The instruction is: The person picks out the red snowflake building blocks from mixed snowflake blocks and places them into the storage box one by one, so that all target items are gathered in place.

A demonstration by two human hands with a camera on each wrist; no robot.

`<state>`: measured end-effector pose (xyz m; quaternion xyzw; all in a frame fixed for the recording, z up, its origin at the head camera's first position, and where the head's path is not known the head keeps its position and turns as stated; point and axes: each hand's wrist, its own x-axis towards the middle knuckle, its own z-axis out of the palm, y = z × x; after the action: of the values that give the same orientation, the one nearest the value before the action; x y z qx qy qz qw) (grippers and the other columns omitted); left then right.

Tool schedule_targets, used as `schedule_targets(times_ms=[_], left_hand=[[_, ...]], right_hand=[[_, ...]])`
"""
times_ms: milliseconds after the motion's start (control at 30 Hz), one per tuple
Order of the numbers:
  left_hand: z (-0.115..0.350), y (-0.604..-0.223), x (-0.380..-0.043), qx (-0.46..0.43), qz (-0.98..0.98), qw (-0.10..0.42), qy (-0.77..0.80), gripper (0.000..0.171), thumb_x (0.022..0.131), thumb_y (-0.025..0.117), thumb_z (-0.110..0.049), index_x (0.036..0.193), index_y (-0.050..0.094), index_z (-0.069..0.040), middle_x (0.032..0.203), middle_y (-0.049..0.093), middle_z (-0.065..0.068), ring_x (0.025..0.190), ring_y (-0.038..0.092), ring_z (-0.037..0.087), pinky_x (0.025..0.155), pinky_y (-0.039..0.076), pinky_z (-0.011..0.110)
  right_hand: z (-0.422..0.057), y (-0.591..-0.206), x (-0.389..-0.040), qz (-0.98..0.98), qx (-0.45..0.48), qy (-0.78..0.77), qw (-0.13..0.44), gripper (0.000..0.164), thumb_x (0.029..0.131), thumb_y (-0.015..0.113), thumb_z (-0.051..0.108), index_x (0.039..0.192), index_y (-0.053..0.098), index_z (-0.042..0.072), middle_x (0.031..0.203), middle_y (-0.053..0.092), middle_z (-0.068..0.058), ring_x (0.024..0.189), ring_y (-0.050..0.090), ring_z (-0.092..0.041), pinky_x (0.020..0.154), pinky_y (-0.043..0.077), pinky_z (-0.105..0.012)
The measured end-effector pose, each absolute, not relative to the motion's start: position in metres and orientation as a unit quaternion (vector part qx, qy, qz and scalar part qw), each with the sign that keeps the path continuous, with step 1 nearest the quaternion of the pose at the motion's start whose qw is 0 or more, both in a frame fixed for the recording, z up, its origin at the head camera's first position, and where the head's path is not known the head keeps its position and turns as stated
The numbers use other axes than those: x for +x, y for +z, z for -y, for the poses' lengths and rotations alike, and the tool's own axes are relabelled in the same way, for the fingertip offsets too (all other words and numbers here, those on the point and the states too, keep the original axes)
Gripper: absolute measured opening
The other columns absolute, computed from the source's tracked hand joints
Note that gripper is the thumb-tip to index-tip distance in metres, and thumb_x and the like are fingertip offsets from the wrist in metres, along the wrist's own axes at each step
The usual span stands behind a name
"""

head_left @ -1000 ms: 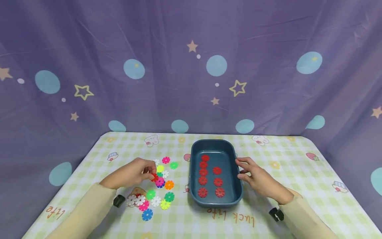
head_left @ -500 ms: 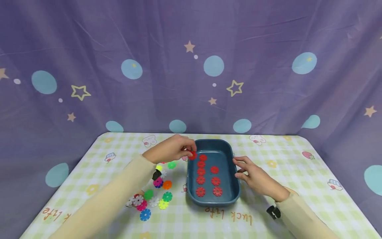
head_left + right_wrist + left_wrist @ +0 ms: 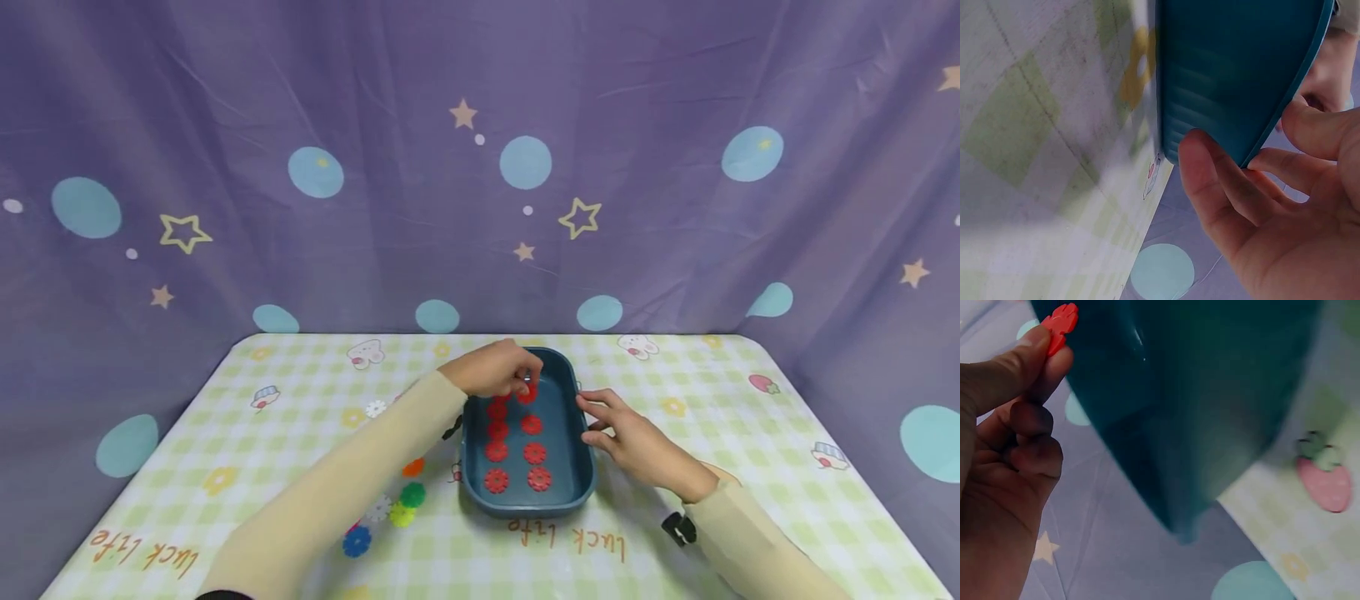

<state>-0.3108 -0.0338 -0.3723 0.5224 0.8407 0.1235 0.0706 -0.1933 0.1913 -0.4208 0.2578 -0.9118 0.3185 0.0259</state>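
In the head view, my left hand (image 3: pixel 501 368) is over the far part of a dark teal tray (image 3: pixel 566 492), pinching a red notched plastic disc (image 3: pixel 528 392). The left wrist view shows this red disc (image 3: pixel 1062 326) between thumb and fingertip, above the blurred tray (image 3: pixel 1210 400). Two columns of flat red discs (image 3: pixel 534 452) lie in the tray; my left hand partly hides the far ones. My right hand (image 3: pixel 637 442) rests with extended fingers against the tray's right side. Its fingertips touch the rim and outer wall of the tray (image 3: pixel 1222 81) in the right wrist view.
Left of the tray, loose notched discs lie on the checked tablecloth (image 3: pixel 285 450), including a blue one (image 3: pixel 357 542), an orange one (image 3: pixel 413 467) and a white one (image 3: pixel 376 408). My left sleeve (image 3: pixel 352 475) covers part of that area. A purple curtain (image 3: pixel 390 250) hangs behind.
My left hand has carried the red disc from the loose pieces rightward over the tray's left rim to above its far end. My right hand stays at the tray's right side.
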Motion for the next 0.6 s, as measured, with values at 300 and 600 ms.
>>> schedule_targets(times_ms=[300,600], left_hand=[[0.010,-0.360,-0.325,0.500,-0.848,0.088,0.152,0.010,0.077,0.065,-0.014,0.086,0.061,-0.017,0.065,0.058,-0.005,0.054,0.051,0.004,0.056,0.042,0.018],[-0.003,-0.386,-0.334,0.445,-0.886,0.113,0.067,0.012,0.074,0.066,-0.007,0.079,0.062,-0.018,0.064,0.055,-0.007,0.056,0.049,0.008,0.054,0.041,0.021]], right_hand=[[-0.192,-0.422,-0.195,0.912,0.255,0.321,0.019,0.053,0.084,0.056,0.018,0.129,0.036,0.000,0.131,0.030,-0.005,0.088,0.055,-0.009,0.067,0.044,-0.022],[-0.191,-0.421,-0.194,0.912,0.253,0.321,0.022,0.053,0.083,0.056,0.018,0.129,0.036,0.001,0.131,0.031,-0.004,0.087,0.055,-0.009,0.065,0.043,-0.021]])
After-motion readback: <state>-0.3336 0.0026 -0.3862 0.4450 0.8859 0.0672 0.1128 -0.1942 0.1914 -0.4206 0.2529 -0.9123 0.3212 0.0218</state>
